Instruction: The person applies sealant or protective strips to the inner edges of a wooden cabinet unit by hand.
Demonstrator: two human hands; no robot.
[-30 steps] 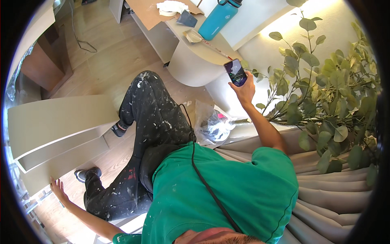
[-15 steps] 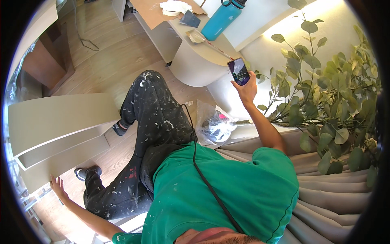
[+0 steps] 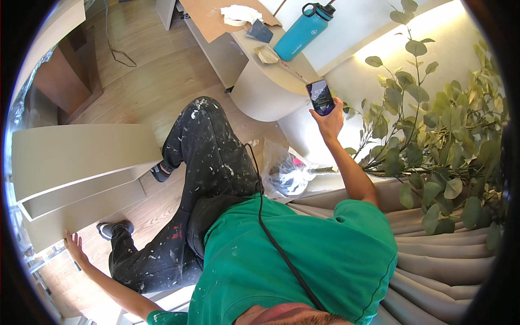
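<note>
Phone in the right hand, left hand at a panel edge

The right hand (image 3: 329,122) is clamped on a phone (image 3: 320,98), thumb on one side and fingers on the other, with the lit screen facing up. To hold it well, the grip should stay low on the sides, leaving the screen uncovered, with the wrist steady and the phone clear of the leaves to its right. The left hand (image 3: 77,252) has its fingers at the lower edge of a beige curved unit (image 3: 81,157); whether they pinch it or only rest there, I cannot tell. A light, even touch would suit that thin edge.

Beyond the right hand, a round-ended tabletop (image 3: 305,70) carries a teal bottle (image 3: 303,35), a flat tool (image 3: 266,54) with a slim handle, a dark scraper (image 3: 259,31) and a white bundle (image 3: 241,15). Leafy branches (image 3: 433,124) spread right of that hand; a clear plastic bag (image 3: 287,173) lies nearer the body. Wooden floor (image 3: 130,59) stretches ahead of the left hand, and draped grey fabric (image 3: 449,254) lies behind the right.
</note>
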